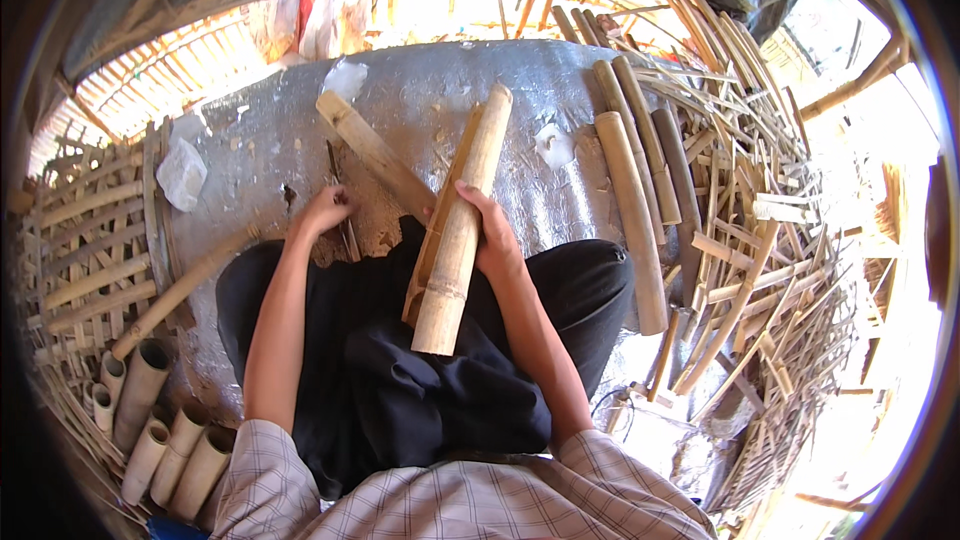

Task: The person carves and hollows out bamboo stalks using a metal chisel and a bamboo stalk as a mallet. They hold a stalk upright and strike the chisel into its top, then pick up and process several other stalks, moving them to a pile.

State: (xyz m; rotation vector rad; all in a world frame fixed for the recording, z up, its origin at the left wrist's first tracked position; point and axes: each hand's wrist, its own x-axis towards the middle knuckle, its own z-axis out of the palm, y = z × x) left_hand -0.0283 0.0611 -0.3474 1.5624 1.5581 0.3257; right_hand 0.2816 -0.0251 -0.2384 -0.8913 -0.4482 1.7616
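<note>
My right hand (492,233) is wrapped round a pale bamboo tube (465,230) and a browner split bamboo length (437,225) pressed along its left side. Both slant over my lap, their lower ends above the dark trousers (400,380). Another bamboo piece (372,148) lies slanting on the silvery floor sheet (420,80), its near end passing behind the held ones. My left hand (328,210) is closed, fingers curled, over a thin dark knife-like tool (334,158). That tool sticks out above and below the fingers; its exact kind is unclear.
Bamboo tubes (632,225) lie at right, beside a heap of thin split strips (750,270). At left are a woven bamboo lattice (95,240), a long stick (185,290) and several upright tubes (185,450). Whitish crumpled plastic (182,175) lies near the lattice.
</note>
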